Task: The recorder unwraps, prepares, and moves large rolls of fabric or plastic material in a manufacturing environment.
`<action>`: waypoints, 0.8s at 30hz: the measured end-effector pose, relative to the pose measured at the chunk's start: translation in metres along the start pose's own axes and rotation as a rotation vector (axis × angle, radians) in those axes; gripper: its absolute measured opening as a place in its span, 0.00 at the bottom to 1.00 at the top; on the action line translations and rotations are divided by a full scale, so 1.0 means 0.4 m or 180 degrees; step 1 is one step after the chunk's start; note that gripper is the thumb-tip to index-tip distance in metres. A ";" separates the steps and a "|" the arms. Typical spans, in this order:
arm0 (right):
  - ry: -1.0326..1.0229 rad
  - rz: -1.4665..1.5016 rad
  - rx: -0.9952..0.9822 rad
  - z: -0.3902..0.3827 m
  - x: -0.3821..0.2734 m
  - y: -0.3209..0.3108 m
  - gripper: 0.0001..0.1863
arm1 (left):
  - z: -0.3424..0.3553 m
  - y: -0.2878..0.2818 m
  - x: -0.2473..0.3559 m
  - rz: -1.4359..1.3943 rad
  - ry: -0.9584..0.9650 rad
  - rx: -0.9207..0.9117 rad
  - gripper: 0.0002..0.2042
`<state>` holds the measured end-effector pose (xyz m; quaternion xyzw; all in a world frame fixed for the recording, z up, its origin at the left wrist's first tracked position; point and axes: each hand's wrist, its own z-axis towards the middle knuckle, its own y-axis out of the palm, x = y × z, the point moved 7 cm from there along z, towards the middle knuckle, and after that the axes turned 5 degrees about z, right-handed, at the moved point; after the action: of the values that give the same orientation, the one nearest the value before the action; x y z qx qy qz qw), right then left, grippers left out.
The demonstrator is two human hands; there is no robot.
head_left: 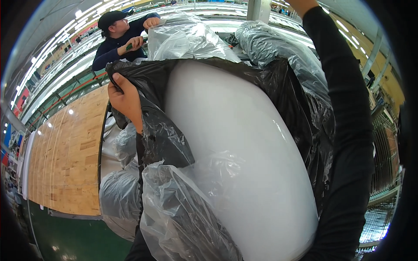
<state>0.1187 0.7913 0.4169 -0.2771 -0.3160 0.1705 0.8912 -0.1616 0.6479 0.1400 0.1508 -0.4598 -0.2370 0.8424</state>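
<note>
A large, smooth white rounded bundle (230, 139), perhaps a roll of film, fills the middle of the view, and its near end lies against me. Black plastic sheeting (300, 91) is folded back around its far end and both sides. My left hand (124, 102) is closed on the edge of that sheeting at the far left, thumb on top. Crumpled clear plastic (178, 213) lies over the bundle's near left side. My right arm reaches up along the right side; only part of my right hand (302, 5) shows at the top edge, its fingers cut off.
A wooden-topped table (65, 152) stands to the left, with plastic-wrapped bundles (119, 195) beside it. Beyond, a co-worker (117, 43) in dark clothes handles a clear-plastic-covered bundle (187, 37). Another wrapped bundle (278, 43) lies at the far right, before long lit lines and a pillar (260, 11).
</note>
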 end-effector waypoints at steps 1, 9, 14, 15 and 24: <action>-0.0091 0.0067 -0.0180 -0.015 -0.008 -0.006 0.21 | 0.004 0.006 -0.003 0.0006 0.0000 -0.0114 0.20; -0.1733 0.0776 -0.0997 -0.103 -0.335 0.023 0.20 | 0.060 0.073 0.046 0.0336 0.0625 -0.1153 0.20; -0.1717 0.0634 -0.0861 -0.052 -0.381 0.112 0.19 | 0.031 0.145 0.114 0.0485 0.0477 -0.2139 0.22; -0.1783 0.0646 -0.0895 -0.055 -0.388 0.124 0.19 | 0.000 0.162 0.161 0.0780 0.0976 -0.2448 0.22; -0.1594 0.1022 -0.0719 -0.075 -0.390 0.131 0.19 | -0.034 0.239 0.192 0.1860 0.2512 -0.3664 0.14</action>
<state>0.0159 0.7464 0.2929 -0.3700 -0.4948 0.3359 0.7110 -0.0897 0.6876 0.2319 -0.3673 0.0509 -0.1352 0.9188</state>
